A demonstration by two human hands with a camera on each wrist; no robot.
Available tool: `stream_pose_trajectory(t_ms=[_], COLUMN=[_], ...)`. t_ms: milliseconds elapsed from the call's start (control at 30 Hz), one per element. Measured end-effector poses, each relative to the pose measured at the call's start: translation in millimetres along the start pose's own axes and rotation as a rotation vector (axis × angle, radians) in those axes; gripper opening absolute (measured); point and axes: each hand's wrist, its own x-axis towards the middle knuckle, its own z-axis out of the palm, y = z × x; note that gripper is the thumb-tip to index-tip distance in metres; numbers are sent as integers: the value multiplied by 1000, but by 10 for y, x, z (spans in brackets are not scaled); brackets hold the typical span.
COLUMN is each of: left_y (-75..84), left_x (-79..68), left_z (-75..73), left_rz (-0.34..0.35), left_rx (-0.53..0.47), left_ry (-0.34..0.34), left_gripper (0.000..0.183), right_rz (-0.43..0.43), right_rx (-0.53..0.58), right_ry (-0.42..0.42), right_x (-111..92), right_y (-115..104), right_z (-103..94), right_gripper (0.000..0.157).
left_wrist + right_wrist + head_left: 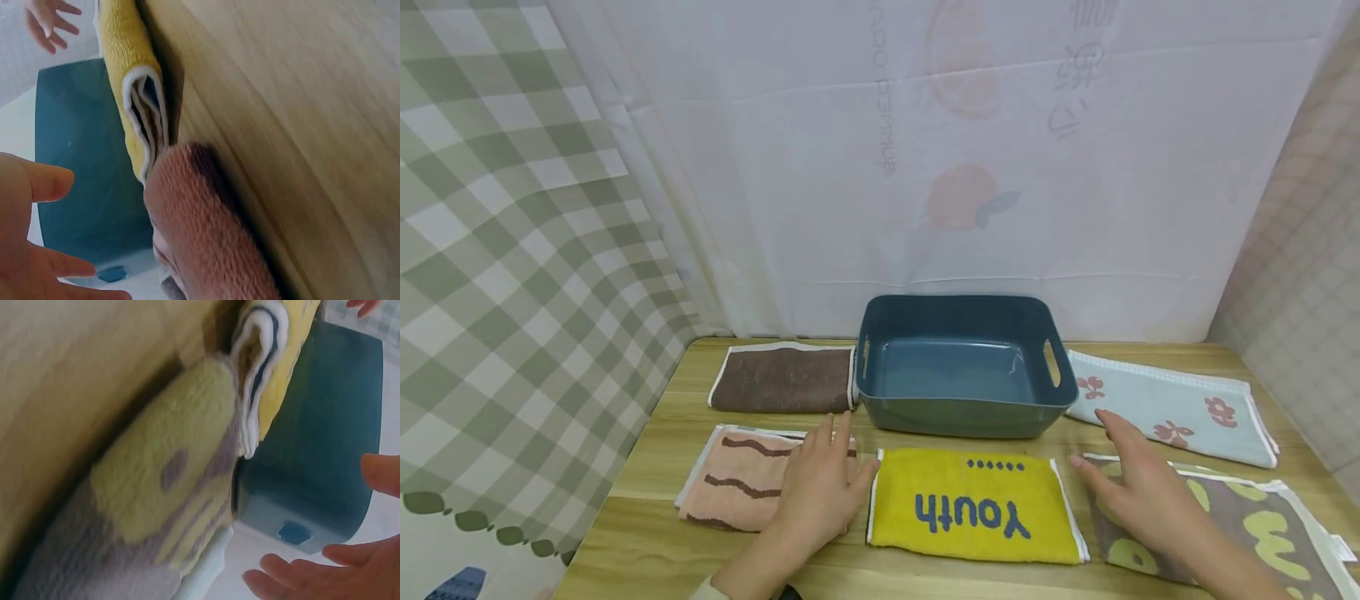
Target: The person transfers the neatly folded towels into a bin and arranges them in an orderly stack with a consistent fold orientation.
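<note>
Wooden table [647, 483]. Teal bin [955, 418] upright, far centre. Grey-green towel [1232, 496] near right, partly behind the right forearm, cut off at frame bottom. Light-blue towel [1157, 402] far right, its left end behind the bin. Yellow towel [970, 537] folded flat, near centre, between the hands. Pink striped towel [741, 467] near left, right end largely hidden by the left hand [820, 483]. Brown towel [786, 381] far left. Left and right hand [1138, 492] well apart, both empty, fingers extended, thumbs spread; visible fingers clear of cloth in wrist views. White tag [1342, 547] at right, unreadable.
</note>
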Motion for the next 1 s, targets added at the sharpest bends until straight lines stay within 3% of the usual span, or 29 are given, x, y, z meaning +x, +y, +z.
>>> stream_pose_trajectory(t_ms=[400,633,800,1000], left_y=[145,212,260,297], left_x=[-14,-35,-60,-54], left_z=[111,159,175,159], left_rz=[71,105,89,62], left_rx=[15,20,-12,-49], left_ry=[-30,-16,-65,-126], left_gripper=[67,66,66,58], right_rz=[34,28,37,107], right_rx=[-8,14,29,30], right_ry=[-73,-75,-101,-170], right_x=[0,-24,-35,9], right_y=[-120,-159,-195,-225], right_z=[186,268,307,350], right_gripper=[85,80,79,80])
